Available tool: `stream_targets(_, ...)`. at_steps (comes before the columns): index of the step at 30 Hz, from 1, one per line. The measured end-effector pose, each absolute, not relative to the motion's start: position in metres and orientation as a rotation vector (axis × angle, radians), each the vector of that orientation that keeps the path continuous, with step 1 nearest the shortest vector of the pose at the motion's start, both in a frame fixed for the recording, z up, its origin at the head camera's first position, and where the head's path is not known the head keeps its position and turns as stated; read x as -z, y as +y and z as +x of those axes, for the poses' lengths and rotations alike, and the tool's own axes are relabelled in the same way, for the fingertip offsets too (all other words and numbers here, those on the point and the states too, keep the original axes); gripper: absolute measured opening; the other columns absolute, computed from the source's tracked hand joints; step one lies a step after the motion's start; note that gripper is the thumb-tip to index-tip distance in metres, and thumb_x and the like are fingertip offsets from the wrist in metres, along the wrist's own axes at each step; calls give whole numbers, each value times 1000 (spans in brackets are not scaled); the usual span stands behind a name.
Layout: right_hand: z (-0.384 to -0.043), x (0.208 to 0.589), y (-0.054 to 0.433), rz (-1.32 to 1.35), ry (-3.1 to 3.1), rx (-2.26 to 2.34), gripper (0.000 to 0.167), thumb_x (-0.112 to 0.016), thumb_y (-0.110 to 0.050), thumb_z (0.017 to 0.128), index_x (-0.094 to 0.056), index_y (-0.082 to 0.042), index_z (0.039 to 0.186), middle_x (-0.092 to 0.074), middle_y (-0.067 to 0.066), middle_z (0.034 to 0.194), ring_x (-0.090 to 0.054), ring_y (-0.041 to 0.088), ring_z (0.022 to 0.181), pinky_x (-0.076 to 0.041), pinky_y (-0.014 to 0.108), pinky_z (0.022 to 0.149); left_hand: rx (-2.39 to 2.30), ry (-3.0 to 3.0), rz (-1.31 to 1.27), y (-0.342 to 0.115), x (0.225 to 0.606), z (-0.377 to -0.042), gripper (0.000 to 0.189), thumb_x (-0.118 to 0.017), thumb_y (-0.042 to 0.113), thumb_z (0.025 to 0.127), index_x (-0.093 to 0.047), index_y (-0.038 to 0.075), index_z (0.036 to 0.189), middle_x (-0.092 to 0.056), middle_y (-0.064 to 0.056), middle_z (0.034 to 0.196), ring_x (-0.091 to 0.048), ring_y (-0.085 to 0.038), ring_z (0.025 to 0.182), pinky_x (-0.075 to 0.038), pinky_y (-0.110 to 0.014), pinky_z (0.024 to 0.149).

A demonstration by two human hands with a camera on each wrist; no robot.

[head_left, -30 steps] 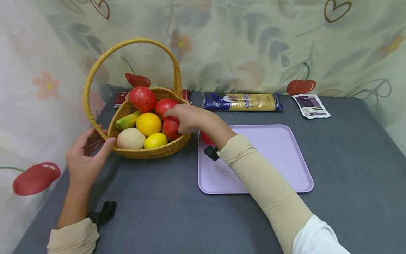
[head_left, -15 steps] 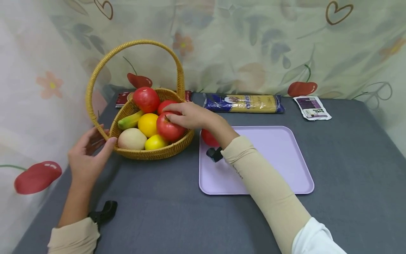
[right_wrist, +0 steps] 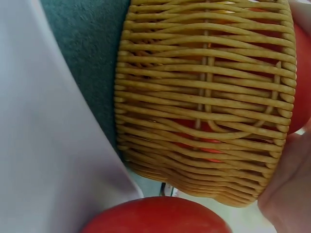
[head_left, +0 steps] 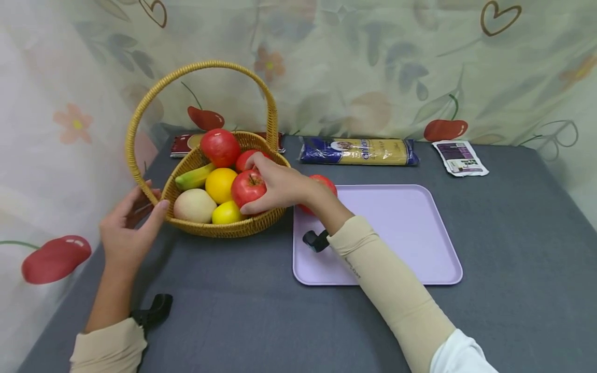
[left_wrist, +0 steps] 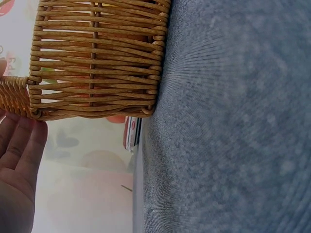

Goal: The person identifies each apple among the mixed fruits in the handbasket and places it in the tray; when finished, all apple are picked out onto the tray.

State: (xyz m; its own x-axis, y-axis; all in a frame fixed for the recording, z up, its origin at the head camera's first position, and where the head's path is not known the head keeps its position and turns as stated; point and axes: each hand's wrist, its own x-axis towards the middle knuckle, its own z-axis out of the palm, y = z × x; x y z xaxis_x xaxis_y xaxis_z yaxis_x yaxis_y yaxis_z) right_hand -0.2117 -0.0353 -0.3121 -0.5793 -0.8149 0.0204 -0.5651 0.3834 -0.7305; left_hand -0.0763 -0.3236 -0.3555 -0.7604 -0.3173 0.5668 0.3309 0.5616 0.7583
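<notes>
A wicker basket [head_left: 224, 230] with a tall arched handle holds several fruits. My left hand [head_left: 128, 223] pinches the basket at the left foot of its handle; in the left wrist view the fingers [left_wrist: 22, 145] lie against that woven foot. At the basket's right side, my right hand [head_left: 282, 184] grips a red apple [head_left: 248, 187], thumb at the near side and fingers at the far side. Beside it lie a yellow lemon [head_left: 227, 213], an orange [head_left: 221, 185], a pale round fruit [head_left: 195, 205], a banana [head_left: 193, 177] and another red fruit [head_left: 221, 147].
A lilac tray [head_left: 396, 233] lies right of the basket, with a red fruit [head_left: 326, 182] at its far left corner, partly behind my right wrist. Along the back lie a noodle packet [head_left: 359, 151], a white-and-purple pouch [head_left: 460, 158] and a dark red packet [head_left: 182, 145] behind the basket.
The right hand has shifted round the apple, its thumb moving to the near side, and the apple now shows its stem. The basket's handle leans slightly further right. The left hand keeps its hold.
</notes>
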Motion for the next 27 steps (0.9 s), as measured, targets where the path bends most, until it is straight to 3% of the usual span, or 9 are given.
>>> stream_targets(4,-208,319,-33,-1228,2360,1112,71,-83,-45,76,-44,-21,130,-50,-2,126,-52,14,109,-52,29,89,1219,-2111,-11,-323,356,-77,44,-76,0,85,-68,3,129,-71,-14,112,-67,-9,102,-52,-16,87)
stream_targets(10,-204,332,-28,-1192,2408,1399,72,-82,-42,78,-51,-25,141,-49,-4,132,-48,12,117,-52,33,91,1219,-2112,-18,-324,355,-77,45,-76,0,86,-67,4,129,-71,-14,113,-67,-9,103,-52,-16,87)
stream_targets(14,-201,338,-26,-1162,2388,1616,74,-83,-36,79,-51,-24,145,-49,-3,133,-48,12,117,-52,35,92,1231,-2095,-44,-322,353,-76,44,-75,-1,86,-67,2,129,-71,-15,112,-67,-10,103,-52,-17,87)
stream_targets(27,-196,339,-21,-1129,2385,1701,77,-84,-33,78,-49,-18,145,-50,-2,134,-49,14,118,-52,36,93,1224,-2110,-15,-324,355,-75,45,-76,0,86,-67,5,130,-71,-11,113,-66,-10,104,-53,-17,87)
